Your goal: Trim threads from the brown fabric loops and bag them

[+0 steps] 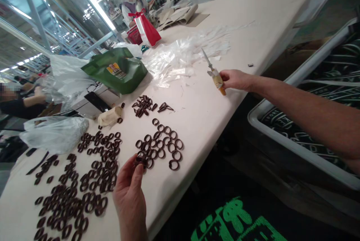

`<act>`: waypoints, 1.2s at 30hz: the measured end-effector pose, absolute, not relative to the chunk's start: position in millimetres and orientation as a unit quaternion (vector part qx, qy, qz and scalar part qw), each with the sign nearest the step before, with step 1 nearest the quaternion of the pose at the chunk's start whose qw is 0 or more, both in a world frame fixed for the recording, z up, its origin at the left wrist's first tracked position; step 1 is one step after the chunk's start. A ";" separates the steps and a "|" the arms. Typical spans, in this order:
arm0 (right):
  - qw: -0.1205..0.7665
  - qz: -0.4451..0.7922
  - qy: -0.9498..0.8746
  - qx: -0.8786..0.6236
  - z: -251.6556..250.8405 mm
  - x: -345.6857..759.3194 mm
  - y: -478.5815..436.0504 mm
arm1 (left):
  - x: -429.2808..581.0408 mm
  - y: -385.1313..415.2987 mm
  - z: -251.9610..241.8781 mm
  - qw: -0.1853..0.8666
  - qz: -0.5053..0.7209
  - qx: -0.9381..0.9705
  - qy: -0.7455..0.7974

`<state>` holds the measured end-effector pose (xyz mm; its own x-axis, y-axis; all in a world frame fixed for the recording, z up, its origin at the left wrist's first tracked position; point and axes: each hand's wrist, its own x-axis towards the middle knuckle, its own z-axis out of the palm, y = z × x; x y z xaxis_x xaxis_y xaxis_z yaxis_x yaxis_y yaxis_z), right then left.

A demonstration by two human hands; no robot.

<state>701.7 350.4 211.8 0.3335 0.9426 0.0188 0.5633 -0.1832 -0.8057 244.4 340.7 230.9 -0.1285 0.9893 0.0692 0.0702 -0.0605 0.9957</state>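
Note:
My left hand pinches a dark brown ring between thumb and fingers, at the near edge of a cluster of similar rings lying on the white table. Out to the right, my right hand is closed around a pointed tool. It has a slim metal tip directed away from me, a yellowish wrapped grip and an orange end. A larger spread of brown rings covers the table left of my left hand. Flattened brown pieces form a small pile beyond the cluster.
A green bag, a phone and clear plastic bags sit at the left. Clear plastic strips and a red-and-white bag lie farther back. A white crate stands right. Other people are across the table and left.

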 end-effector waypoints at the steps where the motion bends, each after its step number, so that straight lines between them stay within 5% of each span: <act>1: 0.384 0.272 -0.522 -0.711 212.2 688.2 340.9 | 242.7 340.2 231.6 0.404 0.525 0.527 0.533; 8: 0.322 0.417 -0.662 -0.533 221.9 556.6 271.6 | 241.7 331.0 246.8 0.200 0.522 0.678 0.478; 15: 0.316 0.500 -0.650 -0.476 201.0 482.2 250.2 | 249.9 317.9 255.8 0.152 0.535 0.720 0.415; 36: 0.419 0.408 -0.629 -0.513 195.3 443.1 263.6 | 259.3 302.8 239.5 0.282 0.601 0.582 0.470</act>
<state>443.1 263.6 195.3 -0.1230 0.9866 0.1074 0.3036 0.1405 -0.9424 259.3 302.8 239.5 -0.1637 0.8855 0.4348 0.2077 -0.3999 0.8927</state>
